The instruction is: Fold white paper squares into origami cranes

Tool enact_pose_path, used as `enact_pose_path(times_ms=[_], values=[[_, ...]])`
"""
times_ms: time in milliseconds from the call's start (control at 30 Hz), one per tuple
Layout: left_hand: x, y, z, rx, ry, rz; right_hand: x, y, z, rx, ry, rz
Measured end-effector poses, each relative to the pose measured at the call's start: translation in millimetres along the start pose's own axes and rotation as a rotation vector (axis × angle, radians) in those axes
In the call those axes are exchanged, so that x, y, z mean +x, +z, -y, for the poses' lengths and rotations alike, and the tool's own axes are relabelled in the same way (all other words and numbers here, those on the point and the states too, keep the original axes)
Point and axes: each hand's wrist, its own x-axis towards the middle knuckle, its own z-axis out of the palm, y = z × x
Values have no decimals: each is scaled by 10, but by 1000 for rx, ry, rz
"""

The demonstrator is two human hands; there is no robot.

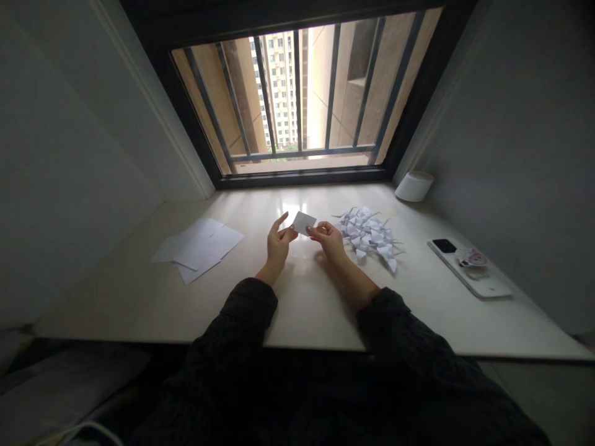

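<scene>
A small white folded paper (pixel 304 221) is held up between my two hands above the middle of the sill. My left hand (pixel 279 243) pinches its left corner between thumb and fingers, with the index finger sticking up. On the other side my right hand (pixel 329 238) grips the lower right edge with thumb and fingertips. Just right of my right hand lies a heap of folded white paper cranes (pixel 369 232). Several flat white paper sheets (pixel 202 244) lie overlapping to the left.
The pale glossy sill (pixel 302 310) runs up to a barred window (pixel 302 99). A white cylindrical object (pixel 414 186) stands in the back right corner. A white phone (pixel 488 284) with a round grip on its back lies on the right. Walls rise at both sides.
</scene>
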Motion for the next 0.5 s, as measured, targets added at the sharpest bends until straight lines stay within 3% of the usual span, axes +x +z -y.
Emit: enact_pose_path(times_ms=[200,367,500], values=[[25,-26,62,96,-79,61,-21,4,33,-62,-67,19],[36,-56,28,181,-28,-6,-17,-5,14,-77,-54,49],[46,-77,22,233,-11,20,-4,-11,-5,-103,-46,22]])
